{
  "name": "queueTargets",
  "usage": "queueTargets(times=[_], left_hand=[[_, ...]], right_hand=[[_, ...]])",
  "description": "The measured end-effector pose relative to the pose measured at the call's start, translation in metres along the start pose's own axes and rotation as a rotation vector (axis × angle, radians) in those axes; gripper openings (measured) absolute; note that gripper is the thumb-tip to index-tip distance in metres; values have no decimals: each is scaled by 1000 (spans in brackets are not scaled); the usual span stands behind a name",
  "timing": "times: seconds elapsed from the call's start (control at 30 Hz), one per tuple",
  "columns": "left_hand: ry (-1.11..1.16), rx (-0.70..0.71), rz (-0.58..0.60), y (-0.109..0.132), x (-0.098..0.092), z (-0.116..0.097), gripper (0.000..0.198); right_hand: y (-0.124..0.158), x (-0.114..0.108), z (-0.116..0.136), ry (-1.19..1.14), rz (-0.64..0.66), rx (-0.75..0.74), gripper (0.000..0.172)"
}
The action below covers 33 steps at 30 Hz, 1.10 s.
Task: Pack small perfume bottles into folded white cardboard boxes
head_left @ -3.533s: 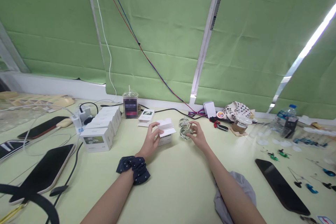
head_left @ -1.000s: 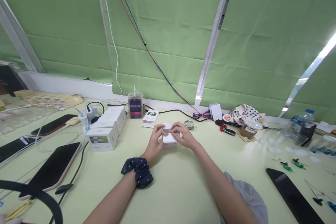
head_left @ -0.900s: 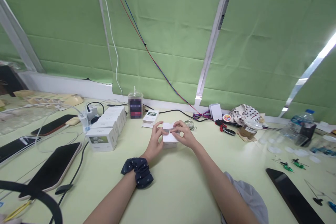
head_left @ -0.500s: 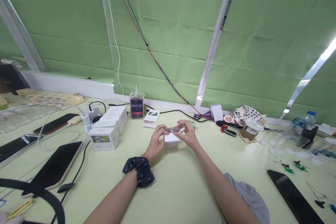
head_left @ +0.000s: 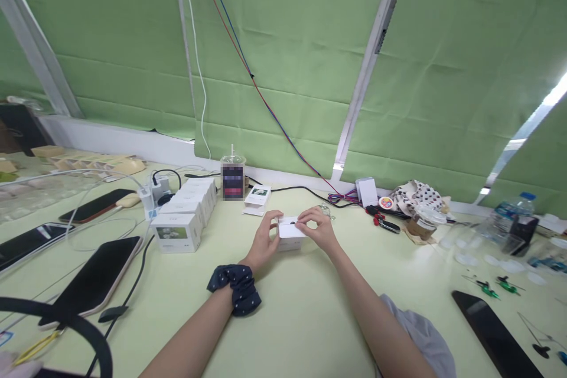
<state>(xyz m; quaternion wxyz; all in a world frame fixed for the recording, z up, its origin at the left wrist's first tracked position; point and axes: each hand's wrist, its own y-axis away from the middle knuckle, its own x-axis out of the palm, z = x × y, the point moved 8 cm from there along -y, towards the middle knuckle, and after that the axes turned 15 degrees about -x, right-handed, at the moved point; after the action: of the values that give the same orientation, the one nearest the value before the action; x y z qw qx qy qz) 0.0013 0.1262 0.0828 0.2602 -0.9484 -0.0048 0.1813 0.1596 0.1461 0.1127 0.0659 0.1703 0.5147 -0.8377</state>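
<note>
Both my hands meet on a small white box [head_left: 291, 230] in the middle of the pale green table [head_left: 287, 313]. My left hand [head_left: 264, 236] curls round its left side, thumb on top. My right hand [head_left: 317, 228] pinches the top flap near a small dark spot, fingers together. A clear glass object [head_left: 326, 209] shows just behind my right hand. A dark scrunchie [head_left: 234, 287] sits on my left wrist.
A row of white boxes [head_left: 183, 212] and a single flat one [head_left: 257, 196] lie to the left, by a plastic cup [head_left: 233, 176] and a charger. Phones [head_left: 95, 274] lie left and right [head_left: 496, 331]. A spotted pouch [head_left: 416, 194], a jar, a bottle and small green tools stand right.
The glass piece that my right hand held beside the open box is out of sight now. Both hands have come onto the box and its flap now lies flat on top.
</note>
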Motion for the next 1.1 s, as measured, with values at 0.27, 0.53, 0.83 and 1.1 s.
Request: queueTargets(times=[0.27, 0.53, 0.83, 1.1], left_hand=[[160, -40, -82, 0, -4, 8, 49], [-123, 77, 1, 3, 4, -6, 38], [-106, 68, -11, 1, 2, -3, 28], [-120, 55, -96, 1, -2, -7, 11]], right_hand=[[1, 0, -2, 52, 21, -5, 12], [4, 0, -9, 13, 1, 45, 12], [5, 4, -12, -153, -48, 81, 37], [6, 3, -14, -252, 20, 159, 29]])
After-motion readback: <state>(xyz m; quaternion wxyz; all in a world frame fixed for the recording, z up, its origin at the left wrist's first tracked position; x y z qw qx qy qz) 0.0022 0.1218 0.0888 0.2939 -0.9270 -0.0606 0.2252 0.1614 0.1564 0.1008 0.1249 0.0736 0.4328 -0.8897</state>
